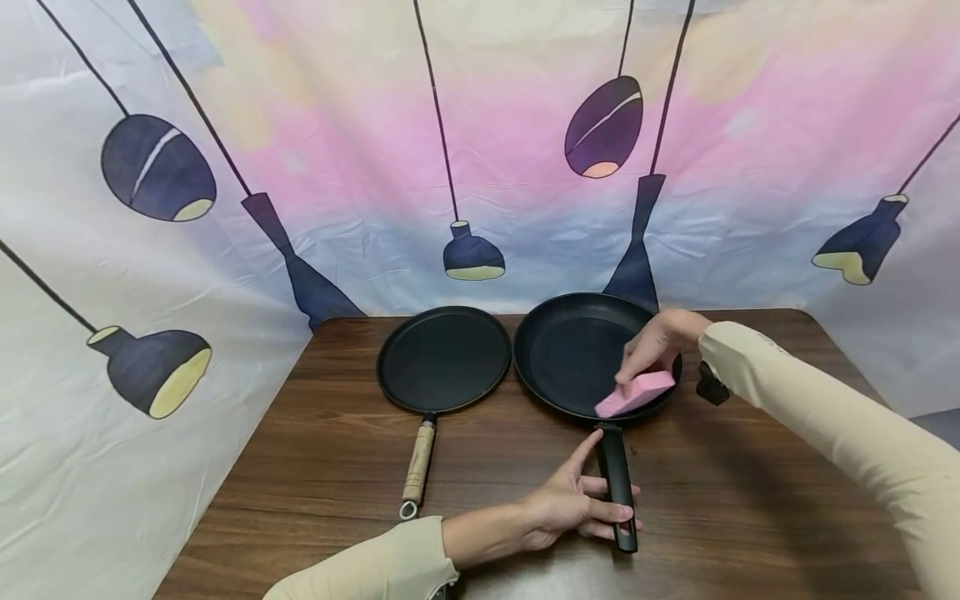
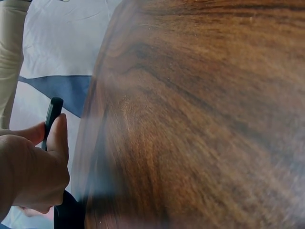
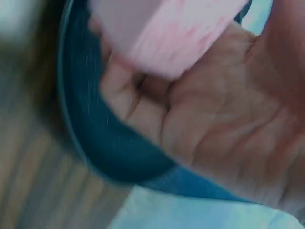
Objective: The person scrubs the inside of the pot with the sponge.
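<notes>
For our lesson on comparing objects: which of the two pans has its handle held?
The deeper pan on the right: the left hand holds its black handle. The flatter pan on the left has a tan handle that no hand touches.

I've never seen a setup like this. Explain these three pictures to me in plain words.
There is no machine here, only a person. The wide picture comes from a camera worn on the head, looking forward and down; the other two come from a camera on each wrist. On the brown wood-grain table lie a flat, round black pan with a pale wooden handle and, to its right, a deeper, round black frying pan with a black handle. The bare left hand holds that black handle. The bare right hand grips a pink, block-shaped sponge at the frying pan's near side.
</notes>
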The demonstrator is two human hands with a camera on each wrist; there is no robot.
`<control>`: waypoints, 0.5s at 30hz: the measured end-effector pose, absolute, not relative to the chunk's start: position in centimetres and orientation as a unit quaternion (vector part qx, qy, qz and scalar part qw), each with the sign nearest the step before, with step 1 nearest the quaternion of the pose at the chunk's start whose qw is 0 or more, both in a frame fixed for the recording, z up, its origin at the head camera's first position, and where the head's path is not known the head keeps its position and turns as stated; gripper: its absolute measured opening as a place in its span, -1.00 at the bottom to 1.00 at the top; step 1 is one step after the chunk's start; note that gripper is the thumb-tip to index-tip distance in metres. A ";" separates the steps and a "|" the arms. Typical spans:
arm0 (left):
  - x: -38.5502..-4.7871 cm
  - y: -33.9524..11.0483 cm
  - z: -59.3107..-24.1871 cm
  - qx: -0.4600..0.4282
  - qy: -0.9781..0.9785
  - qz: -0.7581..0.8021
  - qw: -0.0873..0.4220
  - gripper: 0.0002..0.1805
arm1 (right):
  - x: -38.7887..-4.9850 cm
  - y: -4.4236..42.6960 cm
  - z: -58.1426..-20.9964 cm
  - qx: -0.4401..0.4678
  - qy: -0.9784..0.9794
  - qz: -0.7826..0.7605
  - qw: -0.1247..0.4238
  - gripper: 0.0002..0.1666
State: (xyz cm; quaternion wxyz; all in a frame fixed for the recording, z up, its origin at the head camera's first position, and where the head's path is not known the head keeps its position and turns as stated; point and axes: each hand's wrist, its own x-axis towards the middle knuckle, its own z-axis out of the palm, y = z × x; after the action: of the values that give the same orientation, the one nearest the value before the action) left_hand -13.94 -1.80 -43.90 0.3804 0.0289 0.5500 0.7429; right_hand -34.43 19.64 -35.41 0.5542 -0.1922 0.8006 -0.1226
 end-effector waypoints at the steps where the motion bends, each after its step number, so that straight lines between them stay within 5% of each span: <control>1: -14.0 -1.8 -43.9 0.031 0.548 0.743 0.383 0.16 | -34.5 19.3 -35.7 -0.202 0.788 -0.147 0.562 -0.67; 5: -14.2 -2.0 -43.9 0.036 0.546 0.738 0.395 0.15 | -35.1 17.7 -37.2 -0.253 0.756 -0.223 0.561 -0.46; 9: -14.2 -2.1 -44.0 0.035 0.544 0.737 0.400 0.14 | -35.8 15.6 -38.3 -0.307 0.781 -0.236 0.490 -0.33; 12: -14.1 -2.0 -44.2 0.031 0.541 0.739 0.401 0.15 | -36.1 13.8 -38.7 -0.356 0.831 -0.190 0.383 -0.33; 15: -14.1 -1.9 -44.2 0.027 0.540 0.741 0.398 0.15 | -36.0 12.2 -38.7 -0.411 0.881 -0.092 0.218 -0.31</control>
State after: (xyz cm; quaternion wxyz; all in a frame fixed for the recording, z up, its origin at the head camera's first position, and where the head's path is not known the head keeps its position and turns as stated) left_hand -14.06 -1.92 -44.19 0.3983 0.0270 0.5403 0.7407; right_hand -36.02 12.24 -38.72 0.2175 -0.4106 0.8807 -0.0918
